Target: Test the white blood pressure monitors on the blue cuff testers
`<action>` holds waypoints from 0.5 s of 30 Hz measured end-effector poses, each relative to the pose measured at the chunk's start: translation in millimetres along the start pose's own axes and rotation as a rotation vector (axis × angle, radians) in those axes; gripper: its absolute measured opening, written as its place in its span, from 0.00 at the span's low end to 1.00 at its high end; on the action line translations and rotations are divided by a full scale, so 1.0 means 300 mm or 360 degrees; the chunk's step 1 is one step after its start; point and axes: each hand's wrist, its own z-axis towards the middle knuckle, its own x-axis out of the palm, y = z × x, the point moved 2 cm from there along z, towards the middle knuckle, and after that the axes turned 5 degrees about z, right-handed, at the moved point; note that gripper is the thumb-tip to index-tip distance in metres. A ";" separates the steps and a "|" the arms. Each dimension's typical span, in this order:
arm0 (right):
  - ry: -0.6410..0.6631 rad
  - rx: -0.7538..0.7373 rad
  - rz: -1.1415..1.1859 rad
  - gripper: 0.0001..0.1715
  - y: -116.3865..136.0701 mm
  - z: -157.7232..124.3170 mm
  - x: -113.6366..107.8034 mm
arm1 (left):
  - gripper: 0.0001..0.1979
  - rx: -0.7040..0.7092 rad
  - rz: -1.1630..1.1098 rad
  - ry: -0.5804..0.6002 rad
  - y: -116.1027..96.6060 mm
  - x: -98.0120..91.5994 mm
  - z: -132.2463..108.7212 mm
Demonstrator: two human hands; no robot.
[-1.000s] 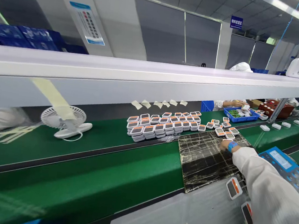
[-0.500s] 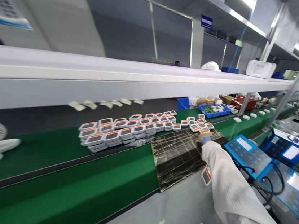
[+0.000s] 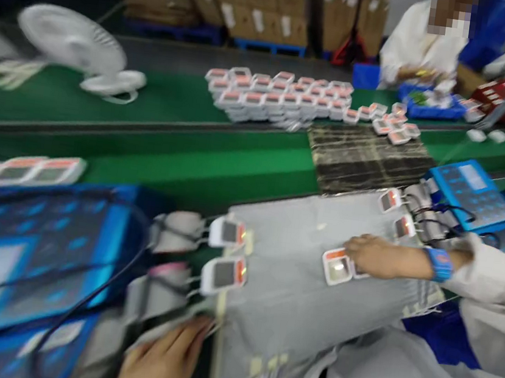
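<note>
Device (image 3: 337, 267) in white and orange lies near the middle of the grey worktop (image 3: 285, 297), display upward, perhaps for easy reading. Bent fingers of the right hand (image 3: 377, 256) cover most of its neighbouring device (image 3: 358, 274), but I cannot tell whether they grip; the left hand (image 3: 162, 359) is half curled near a grey block (image 3: 163, 294), and blur hides whether it holds something.

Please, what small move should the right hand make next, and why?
Probably the right hand should close on the partly covered device: the hand reaches over it, no firm grip shows, and a second device lies beside it on the grey mat.
</note>
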 end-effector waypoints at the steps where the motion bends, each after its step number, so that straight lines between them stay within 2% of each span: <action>1: -0.0016 -0.0006 0.0029 0.22 -0.002 -0.021 0.033 | 0.16 -0.0002 0.0074 0.0011 -0.013 -0.011 -0.043; 3: -0.0101 0.0016 0.0086 0.30 0.008 -0.033 0.107 | 0.15 -0.0041 0.0155 0.0046 -0.029 -0.010 -0.074; 5: -0.0239 0.0095 0.0104 0.39 0.038 -0.020 0.177 | 0.13 -0.0073 0.0155 0.0037 -0.035 0.002 -0.064; 7: -0.0383 0.0194 0.0083 0.42 0.063 0.005 0.234 | 0.13 -0.0086 0.0134 -0.0001 -0.035 0.010 -0.050; 11: -0.0532 0.0235 0.0057 0.37 0.048 0.038 0.292 | 0.13 -0.0185 0.0047 -0.0011 -0.042 0.010 -0.047; 15: -0.0579 0.0179 0.0202 0.34 0.020 0.079 0.285 | 0.11 -0.0310 -0.0082 0.0043 -0.059 0.005 -0.051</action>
